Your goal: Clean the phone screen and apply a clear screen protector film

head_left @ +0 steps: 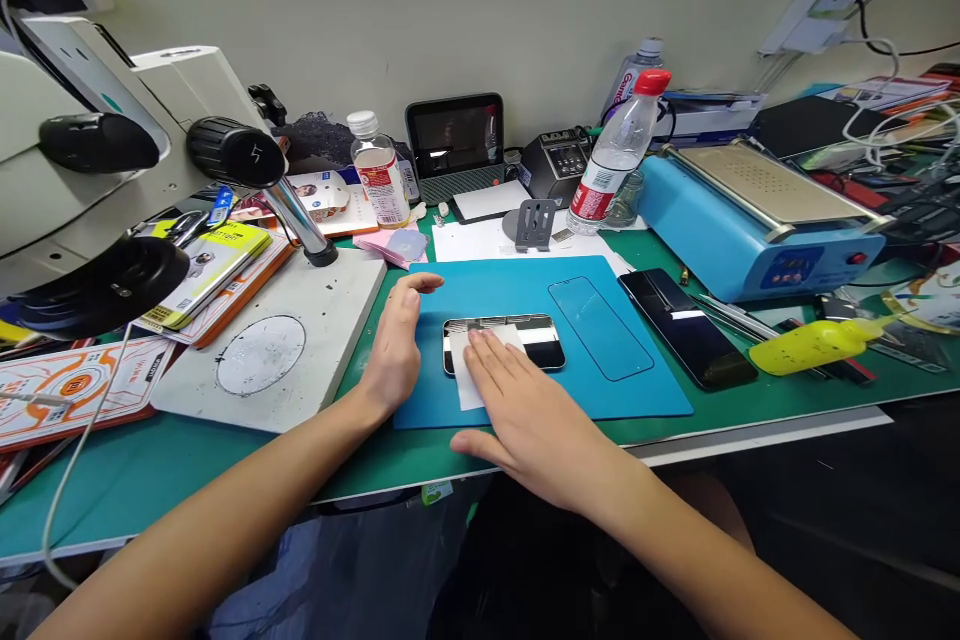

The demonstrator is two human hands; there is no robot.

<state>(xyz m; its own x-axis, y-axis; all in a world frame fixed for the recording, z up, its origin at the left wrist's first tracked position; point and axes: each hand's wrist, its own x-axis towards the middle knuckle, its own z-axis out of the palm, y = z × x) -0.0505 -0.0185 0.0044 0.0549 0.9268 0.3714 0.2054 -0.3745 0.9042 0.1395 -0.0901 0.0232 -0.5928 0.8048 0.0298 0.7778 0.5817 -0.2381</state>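
Observation:
A smartphone lies screen up and sideways on a blue mat. Flat fingers of my right hand press a white wipe onto its screen, covering part of it. My left hand stands on edge at the phone's left end, fingers curved and apart, with nothing in it; whether it touches the phone I cannot tell. To the right on the mat is a clear screen protector with a black border. Another dark phone lies just beyond the mat's right edge.
A microscope on a pale base stands at the left. Behind the mat are a phone stand, a red-capped bottle and a smaller bottle. At right sit a blue heating plate and a yellow squeeze bottle.

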